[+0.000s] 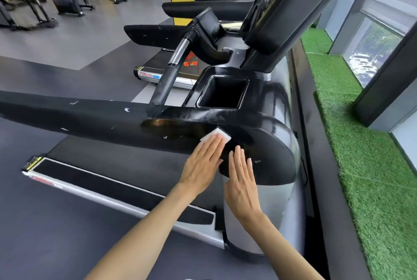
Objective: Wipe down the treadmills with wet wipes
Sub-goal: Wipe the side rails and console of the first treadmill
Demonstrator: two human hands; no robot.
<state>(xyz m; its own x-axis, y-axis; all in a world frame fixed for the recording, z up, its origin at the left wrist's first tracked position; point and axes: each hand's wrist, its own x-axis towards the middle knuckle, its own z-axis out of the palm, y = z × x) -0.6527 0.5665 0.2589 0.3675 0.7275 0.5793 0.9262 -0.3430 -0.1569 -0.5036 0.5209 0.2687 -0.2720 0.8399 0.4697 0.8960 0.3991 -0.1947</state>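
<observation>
Now wiping the black side of the near treadmill [270, 155].
The left hand [203, 162], fingers straight, presses the wet wipe [217, 135] flat on it; the right hand [242, 180] rests flat just beside, holding nothing. Next, I think, slide the wipe along.

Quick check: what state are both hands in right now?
Left hand: open, flat fingers pressing the wet wipe onto the treadmill housing.
Right hand: open, flat on the same housing, holding nothing.

Gloss against soft weave
The plastic treadmill shell [267, 151] is gleaming glossy though scuffed; the white wipe [217, 136] is looking cloth-like.
</observation>
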